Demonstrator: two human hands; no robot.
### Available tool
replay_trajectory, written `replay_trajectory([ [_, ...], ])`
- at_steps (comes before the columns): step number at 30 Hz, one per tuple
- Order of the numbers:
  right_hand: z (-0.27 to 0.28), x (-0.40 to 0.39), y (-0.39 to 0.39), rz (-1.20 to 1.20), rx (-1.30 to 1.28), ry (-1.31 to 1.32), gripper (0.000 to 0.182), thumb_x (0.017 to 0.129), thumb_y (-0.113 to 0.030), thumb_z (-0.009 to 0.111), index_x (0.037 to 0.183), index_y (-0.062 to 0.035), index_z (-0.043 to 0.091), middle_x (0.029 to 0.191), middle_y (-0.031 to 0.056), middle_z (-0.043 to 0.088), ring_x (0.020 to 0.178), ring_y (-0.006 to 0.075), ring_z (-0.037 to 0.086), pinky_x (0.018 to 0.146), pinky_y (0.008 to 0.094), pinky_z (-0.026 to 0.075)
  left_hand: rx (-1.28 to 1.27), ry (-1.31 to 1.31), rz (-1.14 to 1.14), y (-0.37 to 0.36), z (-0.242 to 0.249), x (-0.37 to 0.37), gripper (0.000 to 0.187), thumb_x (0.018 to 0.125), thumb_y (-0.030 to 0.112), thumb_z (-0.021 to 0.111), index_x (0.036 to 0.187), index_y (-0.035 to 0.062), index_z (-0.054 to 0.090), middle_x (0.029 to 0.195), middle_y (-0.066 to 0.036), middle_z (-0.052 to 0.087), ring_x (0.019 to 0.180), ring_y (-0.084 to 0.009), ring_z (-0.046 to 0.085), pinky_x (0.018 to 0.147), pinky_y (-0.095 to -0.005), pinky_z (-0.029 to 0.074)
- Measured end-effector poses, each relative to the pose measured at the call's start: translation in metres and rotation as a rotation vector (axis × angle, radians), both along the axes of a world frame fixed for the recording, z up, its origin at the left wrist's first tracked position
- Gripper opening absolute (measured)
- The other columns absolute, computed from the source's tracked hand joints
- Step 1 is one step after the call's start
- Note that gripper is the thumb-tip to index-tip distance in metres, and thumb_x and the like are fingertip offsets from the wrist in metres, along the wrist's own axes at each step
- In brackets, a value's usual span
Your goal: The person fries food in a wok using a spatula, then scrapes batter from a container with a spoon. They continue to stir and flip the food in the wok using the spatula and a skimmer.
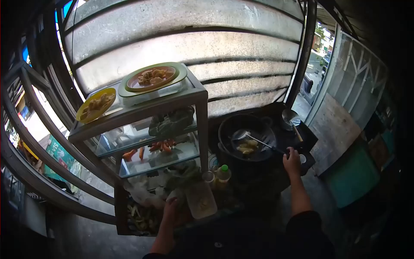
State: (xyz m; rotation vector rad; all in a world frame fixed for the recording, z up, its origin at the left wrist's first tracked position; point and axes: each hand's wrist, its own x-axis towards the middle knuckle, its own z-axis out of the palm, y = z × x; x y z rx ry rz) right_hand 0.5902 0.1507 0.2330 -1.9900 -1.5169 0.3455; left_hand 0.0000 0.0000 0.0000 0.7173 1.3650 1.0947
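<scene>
My right hand (292, 162) is closed around the dark end of a long-handled metal spatula (258, 141). The spatula's head lies inside a black wok (224, 149), beside several pale yellow pieces of food (247, 147). My left hand (170, 206) is low at the counter, close to crumpled clear plastic (146, 196) and left of a pale rectangular tub (201, 203). Its fingers are mostly hidden in shadow, so I cannot see whether they grip anything. Cut vegetable pieces (140, 218) lie left of that hand.
A glass display case (202, 103) stands at left, topped by a yellow dish (108, 100) and a plate of fried food (152, 77). A green-capped bottle (223, 173) stands near the wok. Right of the wok is a metal strainer (291, 118) and a small white cup (302, 159).
</scene>
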Motion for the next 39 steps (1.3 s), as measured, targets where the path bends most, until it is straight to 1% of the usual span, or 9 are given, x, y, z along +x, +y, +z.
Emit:
replay_trajectory([
  [2,0.040,-0.055,-0.020,0.000,0.116,-0.691,0.041,0.076,-0.026,0.068,0.111,-0.0134,0.051,0.102,0.0084,0.056,0.098,0.0283,0.056,0.083,0.0476,0.043,0.137,-0.020,0.367,-0.024,0.032,0.026,0.036,0.088,0.022,0.056,0.118,0.0008,0.052,0.103,-0.005,0.055,0.091,-0.0136,0.053,0.078,-0.0294,0.045],
  [5,0.004,0.015,0.022,0.133,-0.066,-0.656,0.030,0.077,-0.024,0.066,0.102,-0.0127,0.056,0.096,0.0082,0.057,0.094,0.0272,0.058,0.080,0.0442,0.044,0.189,0.001,0.476,-0.013,0.071,0.119,0.034,0.087,0.022,0.056,0.116,0.0023,0.054,0.105,-0.006,0.058,0.087,-0.0168,0.056,0.077,-0.0298,0.044],
  [10,-0.005,0.056,0.049,0.300,0.048,-0.565,0.032,0.078,-0.023,0.065,0.105,-0.0088,0.055,0.091,0.0115,0.059,0.088,0.0313,0.060,0.077,0.0441,0.047,0.051,-0.002,0.586,-0.012,0.116,0.182,0.028,0.087,0.022,0.055,0.114,0.0110,0.057,0.100,0.001,0.057,0.080,-0.0097,0.053,0.064,-0.0235,0.038],
  [20,-0.020,0.095,0.076,0.436,-0.093,-0.356,0.025,0.087,-0.020,0.051,0.104,-0.0014,0.052,0.089,0.0252,0.061,0.085,0.0418,0.058,0.073,0.0492,0.046,0.030,0.004,0.676,-0.054,0.118,0.223,0.023,0.088,0.022,0.053,0.109,0.0140,0.058,0.095,0.004,0.057,0.076,-0.0078,0.053,0.060,-0.0217,0.035],
  [25,-0.005,0.137,0.088,0.433,-0.050,-0.308,0.025,0.091,-0.023,0.046,0.097,-0.0003,0.052,0.080,0.0236,0.061,0.076,0.0381,0.062,0.064,0.0467,0.048,0.043,0.012,0.704,-0.051,0.125,0.224,0.022,0.088,0.022,0.053,0.108,0.0149,0.058,0.095,0.005,0.057,0.076,-0.0079,0.053,0.057,-0.0213,0.034],
  [27,0.007,0.140,0.082,0.275,-0.468,0.176,0.023,0.092,-0.022,0.044,0.100,-0.0025,0.052,0.075,0.0158,0.059,0.064,0.0278,0.060,0.054,0.0411,0.048,0.058,0.012,0.709,-0.040,0.125,0.226,0.022,0.088,0.022,0.053,0.109,0.0149,0.058,0.095,0.005,0.057,0.076,-0.0077,0.054,0.057,-0.0209,0.034],
  [28,0.019,0.134,0.073,0.259,-0.606,0.366,0.022,0.093,-0.021,0.042,0.109,-0.0070,0.048,0.073,0.0069,0.051,0.053,0.0159,0.048,0.045,0.0320,0.042,0.064,0.012,0.711,-0.036,0.127,0.228,0.022,0.088,0.022,0.053,0.109,0.0148,0.058,0.095,0.005,0.057,0.076,-0.0074,0.054,0.056,-0.0204,0.034],
  [37,0.018,0.096,0.045,0.223,-1.010,1.163,0.007,0.094,-0.021,0.041,0.097,-0.0150,0.042,0.073,0.0008,0.045,0.049,0.0057,0.033,0.040,0.0188,0.028,0.128,-0.057,0.651,-0.010,0.139,0.249,0.020,0.089,0.018,0.054,0.109,0.0161,0.059,0.093,0.006,0.058,0.071,-0.0053,0.054,0.054,-0.0178,0.034],
  [39,0.019,0.091,0.038,0.257,-0.975,1.117,0.009,0.094,-0.021,0.041,0.101,-0.0148,0.043,0.073,0.0006,0.045,0.048,0.0053,0.033,0.040,0.0187,0.028,0.121,-0.048,0.660,-0.014,0.138,0.247,0.021,0.089,0.019,0.054,0.109,0.0161,0.059,0.093,0.007,0.058,0.071,-0.0051,0.054,0.055,-0.0179,0.034],
])
